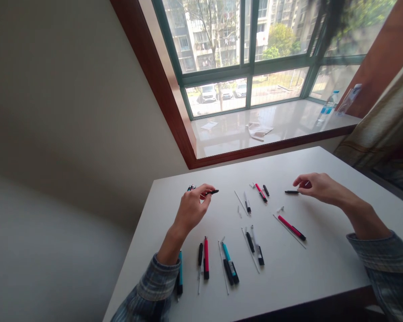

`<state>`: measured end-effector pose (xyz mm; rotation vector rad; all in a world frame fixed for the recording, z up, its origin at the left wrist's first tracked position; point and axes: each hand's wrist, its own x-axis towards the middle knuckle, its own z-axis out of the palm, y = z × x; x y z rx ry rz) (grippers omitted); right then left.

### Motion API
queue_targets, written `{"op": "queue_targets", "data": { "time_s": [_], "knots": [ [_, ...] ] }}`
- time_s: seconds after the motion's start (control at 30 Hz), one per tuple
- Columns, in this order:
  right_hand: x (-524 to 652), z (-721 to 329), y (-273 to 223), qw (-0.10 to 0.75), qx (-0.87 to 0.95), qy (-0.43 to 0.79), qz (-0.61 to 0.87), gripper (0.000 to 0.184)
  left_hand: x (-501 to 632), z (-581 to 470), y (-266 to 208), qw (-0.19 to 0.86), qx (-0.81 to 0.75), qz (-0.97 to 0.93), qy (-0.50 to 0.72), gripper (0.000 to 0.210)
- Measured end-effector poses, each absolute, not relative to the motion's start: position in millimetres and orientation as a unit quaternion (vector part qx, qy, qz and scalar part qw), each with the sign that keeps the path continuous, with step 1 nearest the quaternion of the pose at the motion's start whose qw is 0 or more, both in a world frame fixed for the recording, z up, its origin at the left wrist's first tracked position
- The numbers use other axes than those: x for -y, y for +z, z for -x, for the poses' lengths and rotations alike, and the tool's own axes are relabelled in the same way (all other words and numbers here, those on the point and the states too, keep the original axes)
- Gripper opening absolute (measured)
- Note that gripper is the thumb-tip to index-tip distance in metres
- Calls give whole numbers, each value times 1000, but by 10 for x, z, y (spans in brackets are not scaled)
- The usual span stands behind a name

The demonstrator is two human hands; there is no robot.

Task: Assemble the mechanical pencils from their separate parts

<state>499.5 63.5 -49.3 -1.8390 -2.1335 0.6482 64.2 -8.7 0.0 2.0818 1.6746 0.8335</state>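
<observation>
My left hand [195,203] is raised over the far left part of the table, pinching a short black pen grip [214,192] between thumb and fingers. Behind it, partly hidden, is a small bunch of pen parts [190,188]. My right hand [317,188] is at the far right with fingers curved and apart, its fingertips right beside another black pen grip [291,192]. Between the hands lie a short red pen barrel [260,191], a black grip [266,190] and a clear barrel with a black end [247,203].
On the white table [255,295], nearer me, lie red barrels [206,257] [290,226], a blue barrel [229,258], white refills [250,250], and black grips. Another blue barrel [180,273] is partly behind my left sleeve. A windowsill [221,138] holds bottles [328,107] beyond.
</observation>
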Motion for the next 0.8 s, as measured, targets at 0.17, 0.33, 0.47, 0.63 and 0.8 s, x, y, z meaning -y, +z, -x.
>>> {"op": "queue_targets", "data": {
  "time_s": [0.17, 0.33, 0.47, 0.63, 0.8],
  "knots": [
    [-526, -4874, -537, 83, 727, 188, 655, 27, 52, -558, 89, 157, -609, -712, 314, 22],
    [-440, -4780, -479, 69, 710, 149, 685, 21, 58, -493, 142, 154, -626, -690, 329, 21],
    [-176, -4818, -415, 49, 693, 185, 695, 18, 63, -487, 133, 152, -631, -687, 328, 21],
    [220, -4712, -392, 58, 675, 260, 688, 24, 62, -512, 112, 158, -626, -693, 320, 21],
    [367, -4585, -358, 92, 686, 305, 654, 30, 64, -556, 95, 168, -620, -700, 312, 21]
  ]
}}
